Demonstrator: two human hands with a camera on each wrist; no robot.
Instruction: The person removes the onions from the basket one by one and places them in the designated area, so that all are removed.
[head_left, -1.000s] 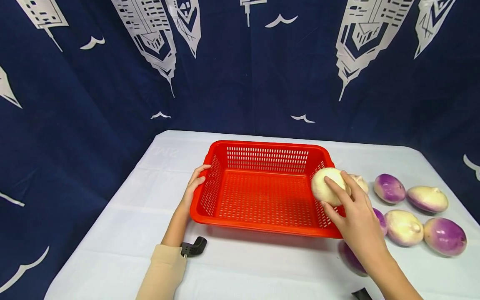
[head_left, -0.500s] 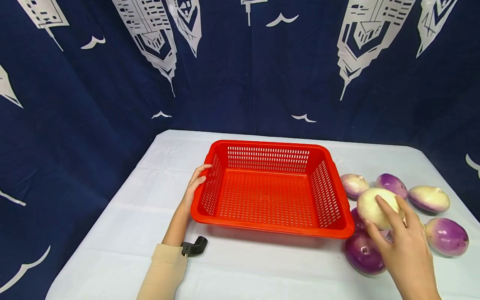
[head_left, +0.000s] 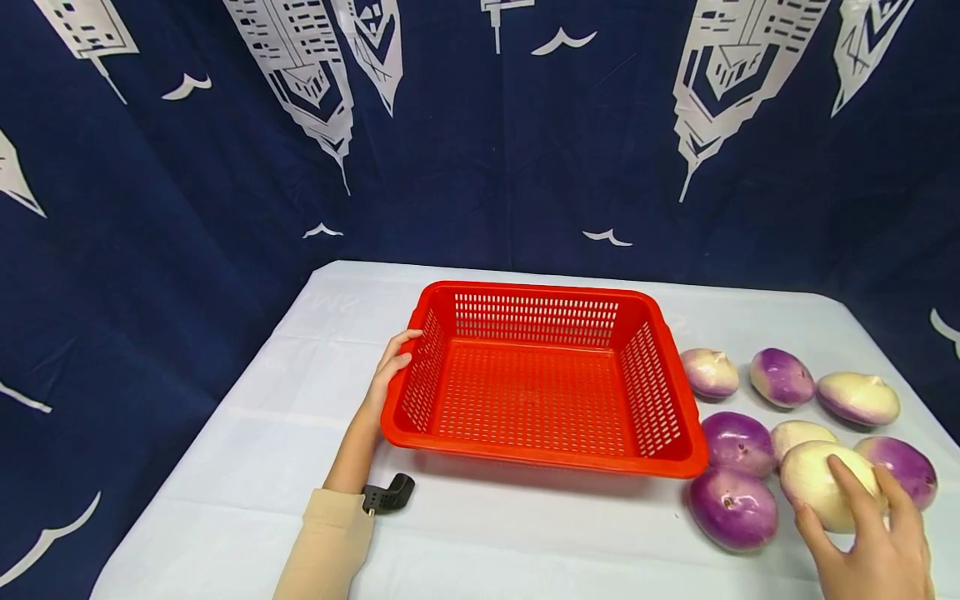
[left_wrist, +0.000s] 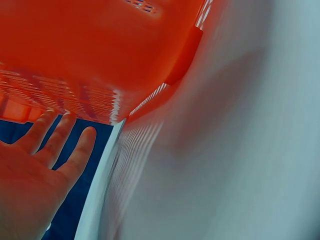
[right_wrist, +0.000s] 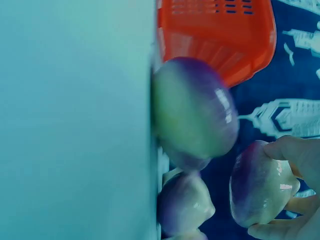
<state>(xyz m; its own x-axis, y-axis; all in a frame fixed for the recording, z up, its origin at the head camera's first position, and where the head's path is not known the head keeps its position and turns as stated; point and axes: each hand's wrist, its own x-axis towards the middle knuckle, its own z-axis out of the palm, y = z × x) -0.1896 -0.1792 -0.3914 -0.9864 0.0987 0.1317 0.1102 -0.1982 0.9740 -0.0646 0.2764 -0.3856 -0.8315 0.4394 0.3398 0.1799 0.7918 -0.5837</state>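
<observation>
A red plastic basket (head_left: pixel 525 454) with slotted walls sits mid-table, nothing inside it. At its left end my left hand (head_left: pixel 384 375) touches the rim and outer wall; three fairly straight fingers (left_wrist: pixel 75 155) reach the wall in the left wrist view. My right hand (head_left: pixel 873 550) holds a pale turnip (head_left: pixel 825 483) at the near right, thumb and fingers spread around its sides. In the right wrist view this turnip (right_wrist: pixel 257 187) shows a purple side, and a bigger-looking turnip (right_wrist: pixel 195 107) lies beyond. The held turnip partly covers another pale turnip (head_left: pixel 798 433) behind it.
Several purple-and-white turnips lie right of the basket, among them a dark purple turnip (head_left: pixel 732 508) near its front corner and a pale one (head_left: pixel 857 397) farther back. A white cloth (head_left: pixel 525 542) covers the table; a navy patterned curtain (head_left: pixel 465 167) hangs behind.
My right hand has carried the turnip from the basket's right rim rightward and nearer, to the near right of the turnip group. My left hand and the basket have stayed in place.
</observation>
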